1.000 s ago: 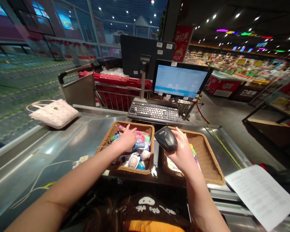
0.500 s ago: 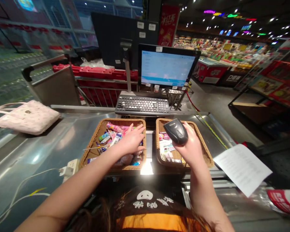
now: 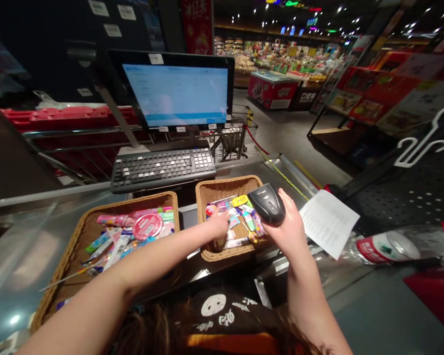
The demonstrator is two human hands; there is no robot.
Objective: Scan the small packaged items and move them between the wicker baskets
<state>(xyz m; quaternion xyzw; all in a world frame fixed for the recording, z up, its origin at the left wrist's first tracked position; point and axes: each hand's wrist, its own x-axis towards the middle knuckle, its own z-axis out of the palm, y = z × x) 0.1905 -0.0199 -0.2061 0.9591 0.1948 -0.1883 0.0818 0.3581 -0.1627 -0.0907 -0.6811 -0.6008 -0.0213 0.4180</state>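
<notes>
My right hand point(image 3: 289, 229) grips a black handheld barcode scanner point(image 3: 268, 203), held over the right wicker basket point(image 3: 222, 186). My left hand point(image 3: 218, 228) reaches across into that same basket, its fingers curled down among several small colourful packets point(image 3: 244, 212); what it holds, if anything, is hidden. The left wicker basket point(image 3: 82, 231) lies under my left forearm and holds more small packets and a round pink-lidded item point(image 3: 147, 226).
A keyboard point(image 3: 163, 167) and a lit screen point(image 3: 177, 89) stand behind the baskets on the steel checkout counter point(image 3: 18, 256). A printed sheet point(image 3: 328, 222) and a lying plastic bottle point(image 3: 388, 246) are to the right. Red carts and store shelves fill the background.
My left hand has left the left basket and crossed into the right one. The view has swung to the right; the scanner stays in my right hand.
</notes>
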